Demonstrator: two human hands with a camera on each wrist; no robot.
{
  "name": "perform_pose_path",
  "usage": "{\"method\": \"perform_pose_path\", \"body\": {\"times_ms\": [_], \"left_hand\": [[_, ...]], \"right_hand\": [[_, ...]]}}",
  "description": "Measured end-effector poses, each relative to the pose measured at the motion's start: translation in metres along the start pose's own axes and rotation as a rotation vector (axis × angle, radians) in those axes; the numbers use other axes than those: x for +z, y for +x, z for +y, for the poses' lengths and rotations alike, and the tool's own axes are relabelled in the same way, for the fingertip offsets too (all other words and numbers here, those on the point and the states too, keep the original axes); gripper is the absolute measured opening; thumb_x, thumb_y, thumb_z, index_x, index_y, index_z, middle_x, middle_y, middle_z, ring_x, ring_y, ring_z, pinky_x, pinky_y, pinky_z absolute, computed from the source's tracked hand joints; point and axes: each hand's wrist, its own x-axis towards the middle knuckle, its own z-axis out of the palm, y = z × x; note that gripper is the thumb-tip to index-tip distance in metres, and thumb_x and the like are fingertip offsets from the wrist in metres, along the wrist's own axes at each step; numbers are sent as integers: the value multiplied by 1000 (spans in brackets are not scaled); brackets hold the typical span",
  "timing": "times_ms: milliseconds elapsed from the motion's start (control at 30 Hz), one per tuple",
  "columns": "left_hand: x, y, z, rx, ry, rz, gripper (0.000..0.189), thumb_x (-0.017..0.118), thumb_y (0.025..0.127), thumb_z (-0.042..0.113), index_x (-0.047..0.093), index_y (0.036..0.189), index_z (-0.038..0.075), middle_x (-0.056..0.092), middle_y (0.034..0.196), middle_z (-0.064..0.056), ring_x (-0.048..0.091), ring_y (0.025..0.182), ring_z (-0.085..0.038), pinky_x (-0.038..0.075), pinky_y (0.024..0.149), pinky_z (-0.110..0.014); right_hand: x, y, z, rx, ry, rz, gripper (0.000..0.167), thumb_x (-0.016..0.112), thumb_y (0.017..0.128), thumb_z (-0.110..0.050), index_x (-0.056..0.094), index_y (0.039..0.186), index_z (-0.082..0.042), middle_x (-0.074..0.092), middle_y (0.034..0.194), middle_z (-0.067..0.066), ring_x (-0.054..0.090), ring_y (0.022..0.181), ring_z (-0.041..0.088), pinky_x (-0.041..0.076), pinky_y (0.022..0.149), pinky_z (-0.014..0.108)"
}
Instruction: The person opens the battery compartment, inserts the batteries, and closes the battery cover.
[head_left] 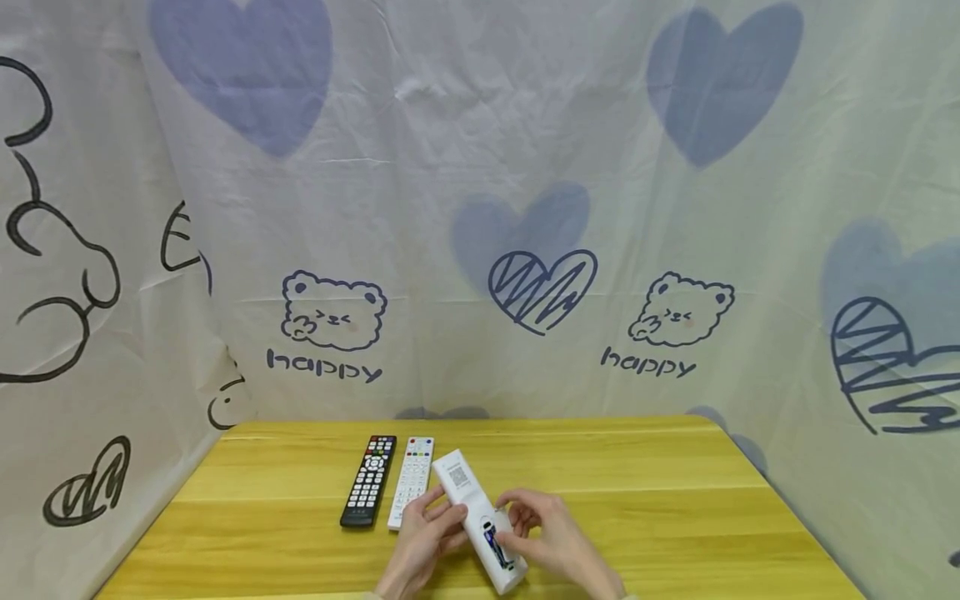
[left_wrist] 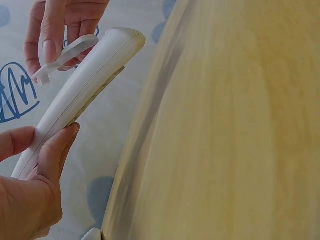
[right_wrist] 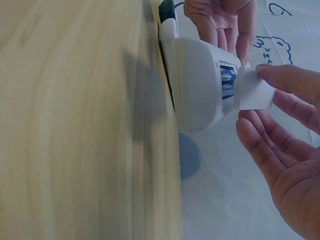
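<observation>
A white remote control point(head_left: 459, 482) is tilted above the table with its back facing up. My left hand point(head_left: 422, 537) grips it along its sides, thumb on one edge and fingers on the other. Batteries point(right_wrist: 228, 76) show in the uncovered battery compartment at the lower part of its back. Between thumb and fingers, my right hand point(head_left: 553, 537) pinches a white battery cover point(right_wrist: 254, 91). In the left wrist view, the cover point(left_wrist: 70, 54) is lifted at an angle off the remote's back, close to the compartment.
To the left on the wooden table point(head_left: 637, 467) lie a black remote control point(head_left: 367, 483) and a second white remote control point(head_left: 416, 468), side by side with buttons up. A patterned cloth point(head_left: 420, 167) hangs behind the table's back edge.
</observation>
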Motion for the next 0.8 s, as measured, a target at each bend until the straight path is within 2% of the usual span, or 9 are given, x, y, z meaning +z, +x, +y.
{"method": "perform_pose_path", "body": {"times_ms": [233, 567, 800], "left_hand": [[0, 0, 1, 4, 3, 2, 71, 59, 97, 2, 16, 150, -18, 62, 130, -32, 73, 97, -18, 64, 86, -31], [0, 0, 1, 4, 5, 2, 71, 60, 98, 2, 16, 151, -18, 62, 131, -32, 73, 97, -18, 63, 87, -31], [-2, 1, 1, -2, 13, 2, 72, 59, 98, 2, 15, 151, -18, 62, 131, -31, 73, 97, -19, 64, 86, -31]], "right_hand": [[3, 0, 0, 8, 3, -12, 27, 78, 88, -16, 67, 111, -8, 65, 80, 1, 54, 70, -3, 53, 61, 17], [7, 1, -2, -33, -38, -13, 27, 79, 85, -10, 68, 110, -5, 66, 80, 2, 56, 71, -1, 56, 60, 20], [6, 1, -5, 40, -47, -58, 30, 81, 85, -15, 69, 111, -7, 66, 83, 1, 55, 72, 1, 54, 62, 20]]}}
